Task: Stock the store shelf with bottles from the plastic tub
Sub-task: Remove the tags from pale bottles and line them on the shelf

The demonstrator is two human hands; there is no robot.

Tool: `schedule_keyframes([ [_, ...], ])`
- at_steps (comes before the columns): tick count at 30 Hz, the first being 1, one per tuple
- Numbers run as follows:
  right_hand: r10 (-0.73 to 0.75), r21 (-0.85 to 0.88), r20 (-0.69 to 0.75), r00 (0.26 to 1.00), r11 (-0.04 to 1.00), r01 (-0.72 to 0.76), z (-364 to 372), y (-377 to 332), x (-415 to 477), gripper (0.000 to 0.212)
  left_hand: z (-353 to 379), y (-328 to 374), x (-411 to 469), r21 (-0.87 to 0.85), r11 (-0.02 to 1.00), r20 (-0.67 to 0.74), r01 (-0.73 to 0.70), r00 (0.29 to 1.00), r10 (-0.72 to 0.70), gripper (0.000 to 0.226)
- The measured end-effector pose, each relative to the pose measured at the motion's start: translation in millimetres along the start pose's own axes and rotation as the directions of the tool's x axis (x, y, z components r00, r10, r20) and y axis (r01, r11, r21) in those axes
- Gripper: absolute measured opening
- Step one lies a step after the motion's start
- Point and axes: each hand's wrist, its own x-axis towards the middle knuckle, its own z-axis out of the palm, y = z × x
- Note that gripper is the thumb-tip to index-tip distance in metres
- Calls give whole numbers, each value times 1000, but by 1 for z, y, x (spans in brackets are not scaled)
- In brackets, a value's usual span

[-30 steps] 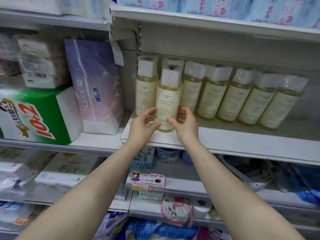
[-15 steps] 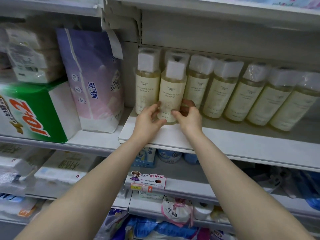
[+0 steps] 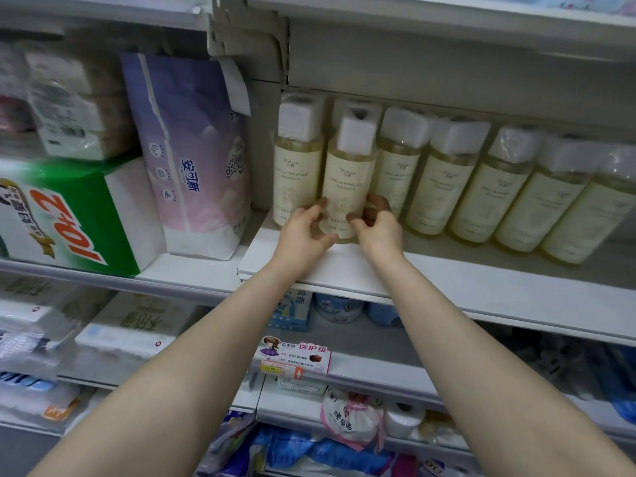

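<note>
A pale yellow bottle [image 3: 347, 177] with a cream label and a wrapped white cap stands upright on the white shelf [image 3: 447, 284], in front of a row of several like bottles [image 3: 481, 187]. My left hand [image 3: 304, 232] grips its lower left side, thumb on the label. My right hand [image 3: 377, 225] grips its lower right side, fingers curled round behind it. The bottle's base touches the shelf board. The plastic tub is out of view.
A purple-and-pink tissue pack [image 3: 192, 156] and a green-and-white pack [image 3: 69, 215] stand on the shelf to the left. A metal shelf bracket [image 3: 251, 39] hangs above. Lower shelves hold tissue boxes, a pink price tag [image 3: 296, 359] and bagged goods.
Both hands have pushed the bottle a little further back on the shelf, closer to the row. The camera has come nearer and tilted down slightly.
</note>
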Motion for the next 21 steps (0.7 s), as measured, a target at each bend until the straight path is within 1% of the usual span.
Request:
schedule_keyframes([
  [4,15,-83,17,1000,996,-14,-1,-8,-4,43,-3,2,-1,-32,999,59,21,998,-19,69],
  [7,52,-103,11,999,993,-51,-1,-11,-13,47,-7,6,-9,-61,997,100,37,994,-31,69],
  [9,53,-90,-16,998,995,-54,-2,-11,-23,47,-9,7,-17,-61,998,71,27,997,-23,67],
  [11,23,-65,-28,999,998,-25,-1,-13,-38,44,-13,10,-31,-61,998,42,11,999,-8,60],
  [15,-12,-27,-30,999,1000,11,3,-21,-70,49,-25,19,-63,-70,997,-18,-10,1000,9,44],
  [18,-47,-23,-29,998,999,46,8,-24,-99,41,-38,20,-90,-66,997,-56,-51,997,47,33],
  [21,-96,-19,-26,995,995,95,17,-26,-132,32,-51,12,-117,-81,994,-91,-70,994,62,29],
])
